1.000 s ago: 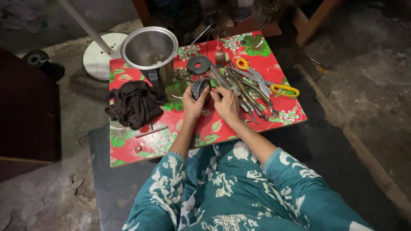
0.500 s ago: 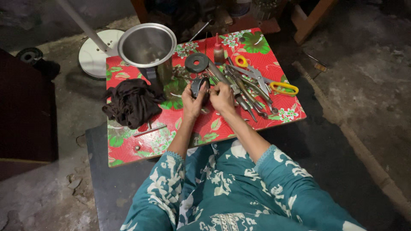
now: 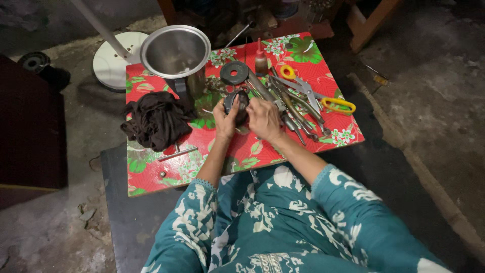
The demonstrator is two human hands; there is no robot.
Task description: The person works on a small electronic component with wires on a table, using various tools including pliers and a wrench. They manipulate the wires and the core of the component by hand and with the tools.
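Starting at the far left, around 9 o'clock, a dark rag [image 3: 157, 120] sits bunched up on the red floral board [image 3: 242, 151], with a thin metal rod [image 3: 177, 153] and a small bolt [image 3: 162, 174] lying below it. Up at 11 o'clock there's a steel pot [image 3: 176, 52] with a white fan base [image 3: 115, 65] behind it.

Dead center, the left hand [image 3: 226, 119] has its fingers curled around the left side of a round black part [image 3: 236, 105], thumb pressed on its face. The part is held just above the board's middle. The right hand [image 3: 263, 119] covers its right side, fingers bent and close together; looks like they're pressing on it, but the fingertips are hidden.

At 12 o'clock lie a black disc [image 3: 234, 73] and a small oil bottle [image 3: 260, 61]. Toward 2 o'clock is a heap of tools [image 3: 290, 108], including yellow-handled scissors [image 3: 316, 96].
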